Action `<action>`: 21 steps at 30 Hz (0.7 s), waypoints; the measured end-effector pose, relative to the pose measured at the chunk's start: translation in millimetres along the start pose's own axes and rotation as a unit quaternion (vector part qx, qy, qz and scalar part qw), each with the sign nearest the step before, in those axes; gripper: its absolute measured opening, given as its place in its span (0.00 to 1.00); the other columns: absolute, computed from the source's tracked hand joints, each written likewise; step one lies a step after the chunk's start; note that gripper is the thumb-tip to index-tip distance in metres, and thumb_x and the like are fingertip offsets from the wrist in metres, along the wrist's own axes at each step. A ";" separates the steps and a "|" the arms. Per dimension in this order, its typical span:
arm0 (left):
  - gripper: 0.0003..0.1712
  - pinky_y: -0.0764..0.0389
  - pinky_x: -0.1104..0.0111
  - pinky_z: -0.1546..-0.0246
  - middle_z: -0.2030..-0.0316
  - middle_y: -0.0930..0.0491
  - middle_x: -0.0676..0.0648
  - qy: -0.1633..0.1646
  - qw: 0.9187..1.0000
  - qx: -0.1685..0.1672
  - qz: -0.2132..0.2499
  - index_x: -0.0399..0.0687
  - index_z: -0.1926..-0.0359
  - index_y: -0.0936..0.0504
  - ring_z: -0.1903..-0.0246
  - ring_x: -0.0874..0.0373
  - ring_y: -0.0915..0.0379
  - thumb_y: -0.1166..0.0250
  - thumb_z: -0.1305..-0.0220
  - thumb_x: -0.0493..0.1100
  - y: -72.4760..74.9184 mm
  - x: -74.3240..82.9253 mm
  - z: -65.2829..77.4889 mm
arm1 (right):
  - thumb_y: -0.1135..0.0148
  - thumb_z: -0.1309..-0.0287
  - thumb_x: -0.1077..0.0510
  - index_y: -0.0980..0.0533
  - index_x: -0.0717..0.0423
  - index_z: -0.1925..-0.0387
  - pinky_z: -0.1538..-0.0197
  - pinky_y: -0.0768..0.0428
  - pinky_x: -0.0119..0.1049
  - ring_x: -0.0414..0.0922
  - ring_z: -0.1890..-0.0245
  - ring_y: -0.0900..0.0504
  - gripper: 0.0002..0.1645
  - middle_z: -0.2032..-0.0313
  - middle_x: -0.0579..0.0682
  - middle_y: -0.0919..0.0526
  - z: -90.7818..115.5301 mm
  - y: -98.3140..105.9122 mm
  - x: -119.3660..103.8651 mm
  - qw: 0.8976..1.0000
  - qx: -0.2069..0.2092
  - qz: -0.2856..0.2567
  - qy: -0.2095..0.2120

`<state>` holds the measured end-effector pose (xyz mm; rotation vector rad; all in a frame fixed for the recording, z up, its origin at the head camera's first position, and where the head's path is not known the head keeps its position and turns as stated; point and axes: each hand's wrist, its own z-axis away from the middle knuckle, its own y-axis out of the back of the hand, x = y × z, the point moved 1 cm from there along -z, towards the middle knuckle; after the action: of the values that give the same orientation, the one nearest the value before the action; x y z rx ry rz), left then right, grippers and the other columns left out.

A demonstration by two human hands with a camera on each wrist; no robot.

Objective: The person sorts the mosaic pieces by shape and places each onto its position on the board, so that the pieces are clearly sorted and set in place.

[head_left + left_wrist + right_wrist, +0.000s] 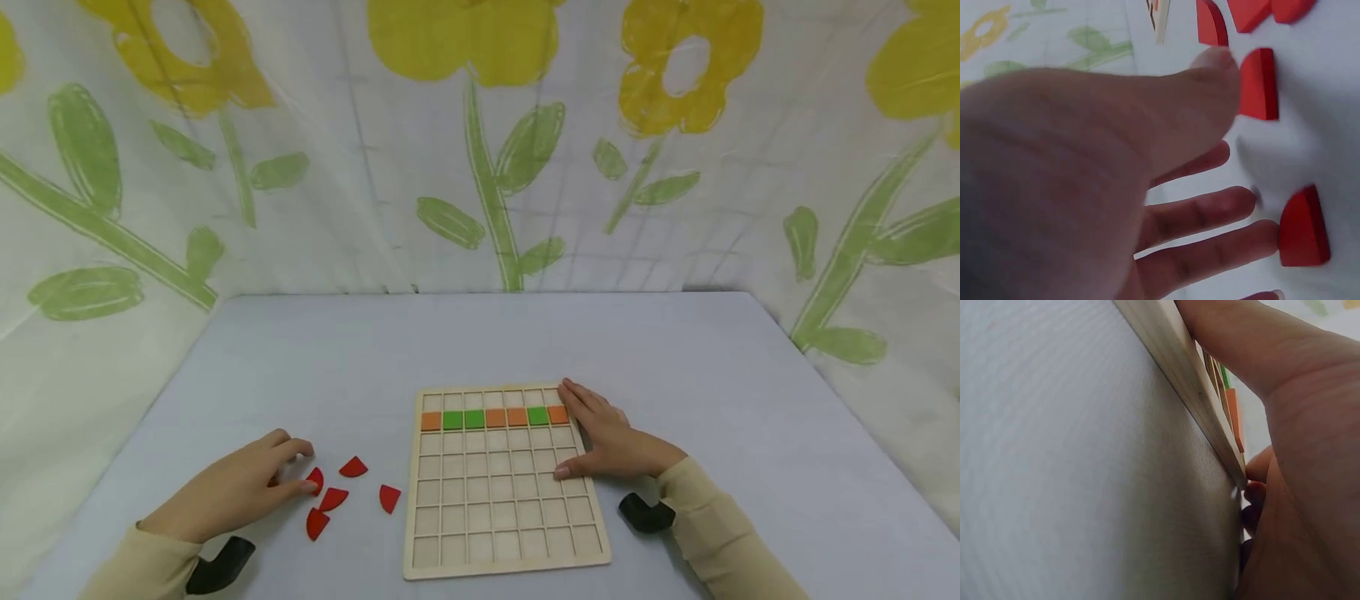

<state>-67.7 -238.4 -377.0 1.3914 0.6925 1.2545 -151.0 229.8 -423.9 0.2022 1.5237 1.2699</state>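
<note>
As the right hand (617,440) spreads fingers and thumb along the right edge of the board (501,487), seemingly to steady it, the left hand (242,490), loosely curved and gripping nothing, hovers at red wedges (334,498) left of it.

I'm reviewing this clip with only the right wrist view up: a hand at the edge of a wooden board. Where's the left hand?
Observer: The left hand is to the left of the wooden board, by some red pieces.
Operator: How many red pieces are there?
Observer: Five show in the head view.
Operator: I catch slivers of orange and green on the board. What's the whole row?
Observer: Left to right, the tiles run orange, green, green, orange, orange, green, orange.
</note>
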 end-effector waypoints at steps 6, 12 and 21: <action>0.23 0.23 0.72 0.68 0.64 0.28 0.55 -0.023 1.000 -0.006 0.001 0.49 0.55 0.21 0.69 0.68 0.33 0.24 0.54 0.42 -2.7 -17.0 10.9 | 0.33 0.57 0.28 0.64 0.52 0.25 0.33 0.58 0.66 0.54 0.25 0.66 0.72 0.24 0.50 0.66 0.8 0.1 1.0 1.000 0.000 0.007 0.000; 0.20 0.22 0.72 0.68 0.66 0.28 0.58 -0.054 0.998 0.032 0.014 0.51 0.60 0.22 0.69 0.68 0.31 0.28 0.53 0.30 -6.9 -22.6 15.9 | 0.32 0.57 0.28 0.64 0.52 0.25 0.33 0.57 0.66 0.54 0.25 0.66 0.72 0.24 0.50 0.66 0.5 2.4 -2.3 1.000 -0.001 0.011 -0.006; 0.16 0.29 0.74 0.73 0.71 0.32 0.59 -0.021 0.998 0.057 0.013 0.51 0.58 0.24 0.73 0.71 0.38 0.29 0.47 0.42 -12.7 -16.9 11.7 | 0.32 0.57 0.28 0.64 0.51 0.25 0.33 0.57 0.66 0.53 0.25 0.66 0.73 0.24 0.50 0.66 0.4 0.9 -1.6 1.000 -0.001 0.006 -0.007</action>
<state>-58.5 -254.5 -392.4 1.5192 0.7280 1.2193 -150.4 229.3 -422.2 0.2189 1.5122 1.2760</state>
